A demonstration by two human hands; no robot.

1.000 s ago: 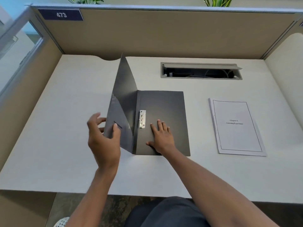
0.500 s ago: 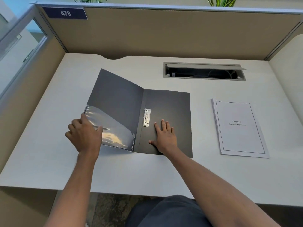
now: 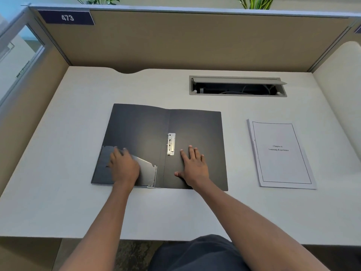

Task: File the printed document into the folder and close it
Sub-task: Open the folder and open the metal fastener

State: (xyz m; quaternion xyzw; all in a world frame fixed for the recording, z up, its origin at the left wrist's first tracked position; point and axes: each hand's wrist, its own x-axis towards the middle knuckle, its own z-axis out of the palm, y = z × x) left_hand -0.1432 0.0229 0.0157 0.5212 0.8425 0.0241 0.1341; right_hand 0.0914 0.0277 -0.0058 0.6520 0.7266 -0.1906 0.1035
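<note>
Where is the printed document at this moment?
In the head view, the printed document lies flat on the desk, right of the open folder and apart from it, untouched by either hand.

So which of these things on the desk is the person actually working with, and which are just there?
Part of the job:
- open dark folder, lying flat under both hands
- its metal clip by the spine
- printed document, lying apart to the folder's right

Just there:
- cable hatch in the desk
- 473 sign
- plants behind the partition
</note>
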